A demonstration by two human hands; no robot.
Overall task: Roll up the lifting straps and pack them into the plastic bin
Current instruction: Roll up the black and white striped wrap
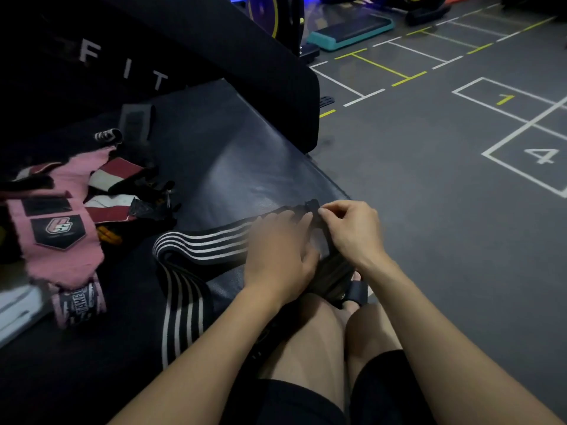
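Observation:
A long black strap with white stripes (202,243) lies across the dark padded bench (221,161) and loops down toward my knees. My left hand (277,256) rests palm-down on the strap near its end, fingers pressing it flat. My right hand (352,228) pinches the strap's black end tip between thumb and fingers, just past my left fingertips. A pile of other straps and wraps lies at the left: a pink wrap (61,234) with a black logo patch and red-and-white ones (113,191). A white plastic edge (15,314) at the far left may be the bin.
The upright black backrest pad (184,56) with white letters stands behind the bench. To the right is grey gym floor (445,179) with painted white and yellow lines and numbers. A teal step platform (349,32) sits far back. My bare knees are below my hands.

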